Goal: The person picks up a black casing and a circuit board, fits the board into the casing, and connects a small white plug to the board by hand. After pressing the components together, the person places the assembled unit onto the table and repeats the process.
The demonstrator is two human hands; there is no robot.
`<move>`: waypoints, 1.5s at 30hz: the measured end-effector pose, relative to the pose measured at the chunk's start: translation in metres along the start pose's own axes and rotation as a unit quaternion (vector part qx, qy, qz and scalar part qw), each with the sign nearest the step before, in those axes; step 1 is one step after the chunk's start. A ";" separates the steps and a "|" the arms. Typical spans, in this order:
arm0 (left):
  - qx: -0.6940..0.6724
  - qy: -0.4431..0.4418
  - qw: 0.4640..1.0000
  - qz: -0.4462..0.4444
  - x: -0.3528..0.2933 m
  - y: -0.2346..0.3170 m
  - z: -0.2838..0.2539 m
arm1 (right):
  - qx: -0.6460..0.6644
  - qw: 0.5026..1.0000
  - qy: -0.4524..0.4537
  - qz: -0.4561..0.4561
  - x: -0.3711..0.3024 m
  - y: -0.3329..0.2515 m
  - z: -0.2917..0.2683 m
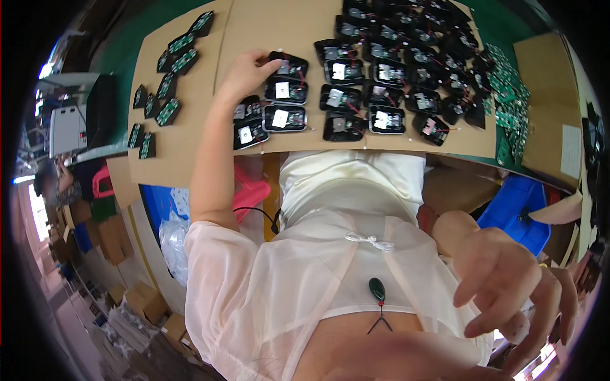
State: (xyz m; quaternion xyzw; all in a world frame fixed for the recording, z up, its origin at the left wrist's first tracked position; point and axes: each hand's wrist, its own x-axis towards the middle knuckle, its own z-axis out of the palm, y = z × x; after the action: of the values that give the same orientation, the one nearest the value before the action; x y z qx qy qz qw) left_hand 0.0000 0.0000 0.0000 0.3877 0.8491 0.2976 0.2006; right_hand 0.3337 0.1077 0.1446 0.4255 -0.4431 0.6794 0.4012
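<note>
My left hand [244,73] reaches out over the cardboard-covered table [190,136]. Its fingertips pinch the left edge of a black open device shell [289,65] with a small board, a white label and red wires inside. That shell lies at the top of a short column of like shells [284,117]. Several more rows of the same shells [387,70] fill the middle and right of the cardboard. My right hand [515,286] hangs low at the right, close to the camera, with fingers spread and nothing in it.
Small green circuit boards on black backs [166,86] lie scattered at the table's left. A pile of bare green boards [508,101] sits at the right. Under the table are a blue bin [516,206] and a red object [251,190]. Cardboard boxes [143,301] stand on the floor.
</note>
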 end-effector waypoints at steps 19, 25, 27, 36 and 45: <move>-0.428 -0.042 0.902 0.038 -0.074 0.131 0.038 | -0.659 0.588 0.427 0.192 -0.044 -0.095 -0.081; -0.495 -0.240 0.835 -0.007 -0.101 0.155 0.094 | -0.879 0.195 0.225 0.372 -0.129 -0.125 -0.171; -0.501 -0.262 0.825 -0.004 -0.104 0.162 0.106 | -0.883 0.135 0.185 0.410 -0.130 -0.123 -0.175; -0.473 -0.274 0.836 0.051 -0.106 0.183 0.115 | -0.701 0.495 0.421 0.294 -0.145 -0.107 -0.194; -0.494 -0.240 0.821 0.156 -0.099 0.192 0.113 | -0.580 0.707 0.133 0.381 -0.083 -0.034 -0.073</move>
State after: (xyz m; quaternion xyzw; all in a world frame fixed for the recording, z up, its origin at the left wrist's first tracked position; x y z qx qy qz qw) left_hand 0.2293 0.0634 0.0536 0.4230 0.4415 0.6019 0.5137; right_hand 0.3751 0.1728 0.0585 -0.1911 -0.8166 0.4327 0.3308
